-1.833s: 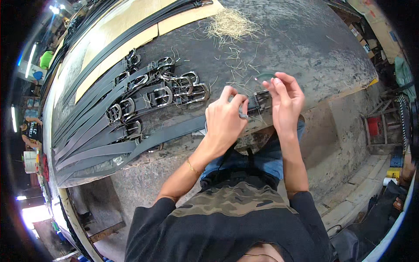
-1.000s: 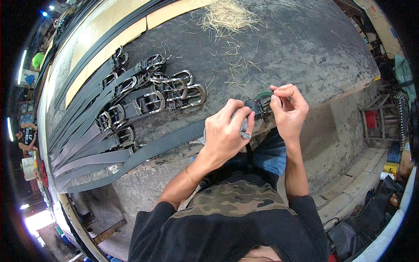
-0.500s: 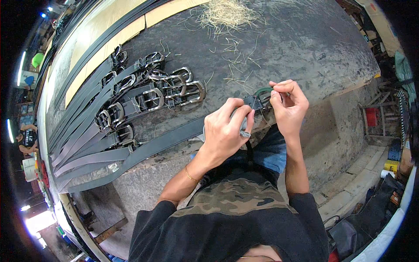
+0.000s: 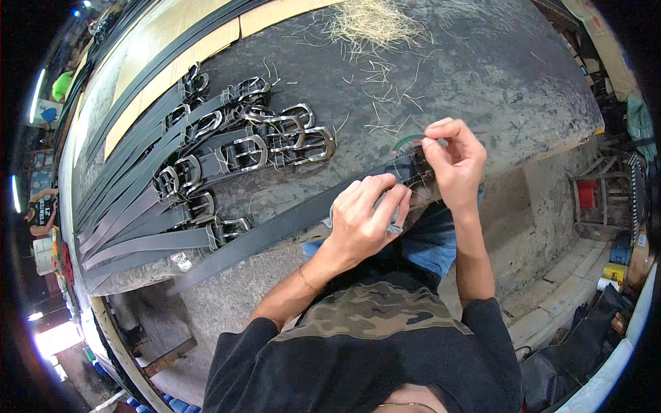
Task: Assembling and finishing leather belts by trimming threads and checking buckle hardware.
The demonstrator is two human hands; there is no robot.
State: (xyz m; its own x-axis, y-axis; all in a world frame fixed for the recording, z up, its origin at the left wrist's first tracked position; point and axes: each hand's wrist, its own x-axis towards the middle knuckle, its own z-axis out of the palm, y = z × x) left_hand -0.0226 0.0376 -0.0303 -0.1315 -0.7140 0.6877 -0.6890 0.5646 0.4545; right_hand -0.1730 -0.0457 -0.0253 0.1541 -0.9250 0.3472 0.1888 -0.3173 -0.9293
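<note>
Ideally, steady the belt [image 4: 289, 217], stretching toward eight o'clock from the left hand [image 4: 368, 217], clenched around grey cloth [image 4: 394, 228]; at two o'clock, hold the green strip [image 4: 407, 140] lightly, pinched in the right hand [image 4: 454, 155].

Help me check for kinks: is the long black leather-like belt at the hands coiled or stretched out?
Stretched out: the belt runs in a nearly straight line past the left hand.

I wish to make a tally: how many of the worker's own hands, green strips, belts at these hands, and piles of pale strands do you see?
Left hand and right hand: 2
Green strip: 1
Belt at the hands: 1
Pile of pale strands: 1
Total: 5
</note>
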